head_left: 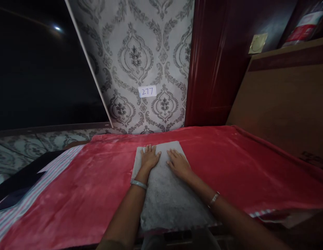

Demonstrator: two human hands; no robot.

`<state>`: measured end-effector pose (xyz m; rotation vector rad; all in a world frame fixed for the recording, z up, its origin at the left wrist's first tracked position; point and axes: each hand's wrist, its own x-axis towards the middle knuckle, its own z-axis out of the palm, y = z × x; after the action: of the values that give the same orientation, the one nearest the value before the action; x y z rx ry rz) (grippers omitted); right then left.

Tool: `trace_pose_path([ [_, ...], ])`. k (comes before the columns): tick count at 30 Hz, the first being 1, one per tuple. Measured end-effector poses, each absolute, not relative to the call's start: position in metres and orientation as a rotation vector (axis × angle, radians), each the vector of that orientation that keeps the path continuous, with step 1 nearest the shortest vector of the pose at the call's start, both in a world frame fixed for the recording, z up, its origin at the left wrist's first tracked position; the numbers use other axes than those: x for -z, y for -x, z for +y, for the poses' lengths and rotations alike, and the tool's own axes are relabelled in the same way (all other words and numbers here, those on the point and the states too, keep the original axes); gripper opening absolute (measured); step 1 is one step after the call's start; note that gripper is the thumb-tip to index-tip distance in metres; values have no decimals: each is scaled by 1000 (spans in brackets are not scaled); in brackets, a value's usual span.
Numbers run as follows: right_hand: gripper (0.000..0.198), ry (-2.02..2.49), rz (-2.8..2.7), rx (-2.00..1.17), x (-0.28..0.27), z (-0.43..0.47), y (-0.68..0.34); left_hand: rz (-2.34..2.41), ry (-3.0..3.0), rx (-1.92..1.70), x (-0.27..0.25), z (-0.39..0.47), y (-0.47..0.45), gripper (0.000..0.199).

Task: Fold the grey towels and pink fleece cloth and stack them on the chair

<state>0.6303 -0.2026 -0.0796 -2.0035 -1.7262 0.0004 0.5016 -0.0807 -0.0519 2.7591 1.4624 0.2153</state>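
A grey, soft-looking folded cloth (pixel 169 198) lies lengthwise in front of me, on a red plush blanket (pixel 99 194). Near its far left corner, my left hand (pixel 150 158) rests flat with the fingers spread. My right hand (pixel 179 165) lies flat close to the far right edge, its fingers stretched out and pointing to the upper left. Both palms press on the cloth from above, and neither hand grips it. A bangle circles my left wrist, and a thin bracelet sits on my right forearm.
A large dark screen (pixel 44 69) stands at the left. Behind the blanket is a patterned wall with a paper label (pixel 147 91) reading 277. A big cardboard box (pixel 281 107) stands at the right, with a bottle (pixel 304 27) above it. Striped fabric (pixel 47 184) shows at the left.
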Motion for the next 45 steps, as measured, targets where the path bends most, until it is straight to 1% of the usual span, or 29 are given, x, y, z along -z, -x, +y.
trace_pose_path([
  [2,60,2140,-1744,-15,70,-184,-635,1464,-2757,-212,52,-81,-502,64],
  [4,60,2201,-1775,-62,65,-167,-642,1468,-2746,-199,53,-80,-503,64],
  [10,65,2301,-1648,-144,73,-138,-671,1505,-2709,-193,56,-69,-504,65],
  [16,70,2307,-1620,-159,81,-132,-686,1380,-2675,-254,58,-44,-492,57],
  [23,73,2316,-1629,-200,88,-132,-690,1396,-2591,-264,60,-35,-480,50],
  [30,71,2365,-1670,-291,66,-141,-682,1301,-2559,-344,63,-33,-474,47],
  [32,69,2306,-1775,-274,60,-154,-666,1290,-2559,-358,64,-31,-475,47],
  [37,68,1851,-2275,-198,65,-204,-606,1279,-2555,-385,63,-34,-475,47],
  [40,67,1865,-2283,-123,70,-222,-587,1314,-2535,-398,58,-41,-477,47],
  [45,64,1887,-2258,-68,72,-222,-587,1361,-2524,-459,43,-71,-467,50],
])
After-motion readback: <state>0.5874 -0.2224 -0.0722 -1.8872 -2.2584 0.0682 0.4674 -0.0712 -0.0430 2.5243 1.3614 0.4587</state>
